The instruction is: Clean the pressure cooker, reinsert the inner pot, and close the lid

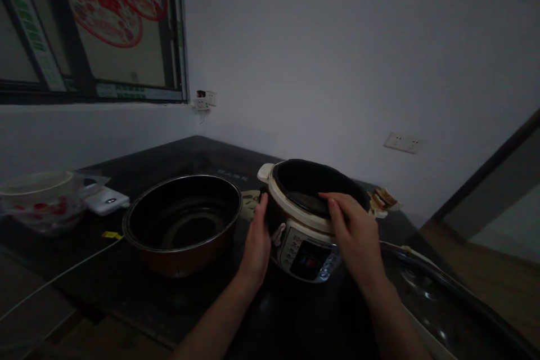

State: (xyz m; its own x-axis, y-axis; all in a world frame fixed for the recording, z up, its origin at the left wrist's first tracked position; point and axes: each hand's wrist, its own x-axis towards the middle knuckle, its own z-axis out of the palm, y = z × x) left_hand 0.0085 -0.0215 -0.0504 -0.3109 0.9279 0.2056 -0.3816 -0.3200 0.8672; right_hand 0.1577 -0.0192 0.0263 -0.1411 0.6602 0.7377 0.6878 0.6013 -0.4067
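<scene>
An electric pressure cooker (pixel 310 261) without its lid stands on the dark counter, its black inside and front control panel showing. My left hand (pixel 256 242) is pressed along the cooker's left side, fingers pointing up and partly hidden. Beside that palm, a small crumpled pale piece (pixel 278 234), perhaps cloth, shows against the cooker. My right hand (pixel 356 230) closes over the front right of the rim, thumb and fingers together at the inner edge. Whether anything thin lies under its fingers cannot be made out.
A round dark pan (pixel 181 261) stands left of the cooker. Farther left are a plastic-covered bowl (pixel 44 202), a white device (pixel 107 201) and a pale cable (pixel 63 275). A large glass lid (pixel 434 292) lies at right. Folded brown material (pixel 383 199) sits behind the cooker.
</scene>
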